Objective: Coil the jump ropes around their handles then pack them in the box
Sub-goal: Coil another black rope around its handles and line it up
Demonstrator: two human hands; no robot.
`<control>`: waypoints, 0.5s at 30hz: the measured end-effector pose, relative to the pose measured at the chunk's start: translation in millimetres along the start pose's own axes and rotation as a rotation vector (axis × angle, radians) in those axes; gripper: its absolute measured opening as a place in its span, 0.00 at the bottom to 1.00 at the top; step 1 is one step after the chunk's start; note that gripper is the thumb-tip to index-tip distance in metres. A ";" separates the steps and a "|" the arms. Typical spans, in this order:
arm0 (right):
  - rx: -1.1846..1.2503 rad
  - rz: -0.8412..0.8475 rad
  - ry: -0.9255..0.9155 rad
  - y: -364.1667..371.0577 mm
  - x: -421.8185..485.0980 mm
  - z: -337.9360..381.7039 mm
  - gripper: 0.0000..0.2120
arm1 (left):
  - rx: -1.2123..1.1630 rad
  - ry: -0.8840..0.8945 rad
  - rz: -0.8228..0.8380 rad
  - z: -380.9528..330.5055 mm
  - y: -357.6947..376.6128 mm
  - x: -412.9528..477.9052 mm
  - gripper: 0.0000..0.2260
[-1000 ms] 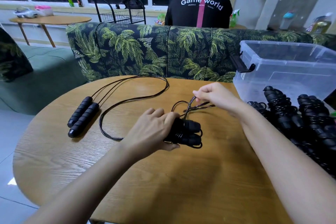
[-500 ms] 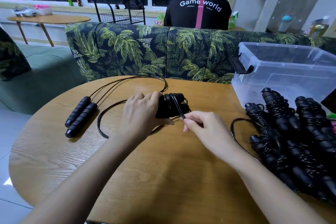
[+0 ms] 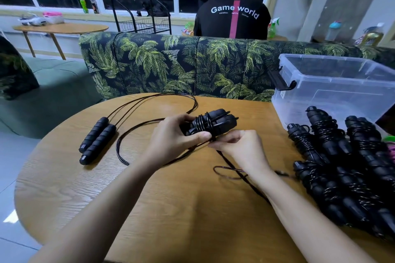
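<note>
**Round wooden worktop [image 3: 171, 209]**

Clear box [image 3: 320, 100] at the far right edge. Just in front of the box, a heap of coiled jump ropes [image 3: 342, 166]. Well left of the box, an uncoiled jump rope [image 3: 97, 140], handles side by side.

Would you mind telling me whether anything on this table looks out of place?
Nothing is damaged or spilled. The coiled ropes are heaped on the table beside the clear box, not inside it, and one uncoiled rope sprawls at the left.
</note>
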State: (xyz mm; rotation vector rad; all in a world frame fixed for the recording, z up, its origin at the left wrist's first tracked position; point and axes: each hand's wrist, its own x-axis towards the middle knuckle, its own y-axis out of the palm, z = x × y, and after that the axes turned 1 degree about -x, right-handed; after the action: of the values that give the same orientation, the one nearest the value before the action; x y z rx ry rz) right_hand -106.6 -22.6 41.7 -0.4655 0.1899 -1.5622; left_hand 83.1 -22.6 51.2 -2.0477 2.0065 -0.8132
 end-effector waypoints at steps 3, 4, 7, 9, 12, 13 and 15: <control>-0.277 -0.213 -0.125 -4.1 3.2 -3.1 0.34 | 0.005 -0.003 0.064 -4.3 -3.0 1.4 0.36; -0.373 -0.258 -0.230 -8.0 3.6 -1.6 0.40 | 0.018 -0.003 0.088 -5.0 -3.3 2.0 0.34; -0.645 -0.207 -0.703 -23.6 9.9 4.6 0.47 | 0.111 0.027 0.165 -9.9 -4.8 2.8 0.32; -0.833 -0.075 -0.960 -32.0 17.9 4.5 0.46 | 0.171 0.043 0.192 -13.4 -5.5 2.9 0.32; -0.894 0.029 -1.115 -39.7 25.0 1.6 0.33 | 0.248 0.051 0.231 -22.9 -7.9 3.9 0.29; -0.873 0.040 -1.108 -41.9 25.3 1.1 0.30 | 0.195 0.032 0.234 -26.0 -9.1 4.1 0.26; -0.799 0.045 -1.021 -44.2 23.6 3.2 0.30 | -0.064 -0.047 0.148 -30.7 -12.3 4.8 0.23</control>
State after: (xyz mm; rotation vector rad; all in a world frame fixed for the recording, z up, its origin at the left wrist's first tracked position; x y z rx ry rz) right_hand -145.4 -42.8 66.4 -1.7940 0.0161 -0.9840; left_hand 78.8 -18.3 84.1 -1.9036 2.1542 -0.6752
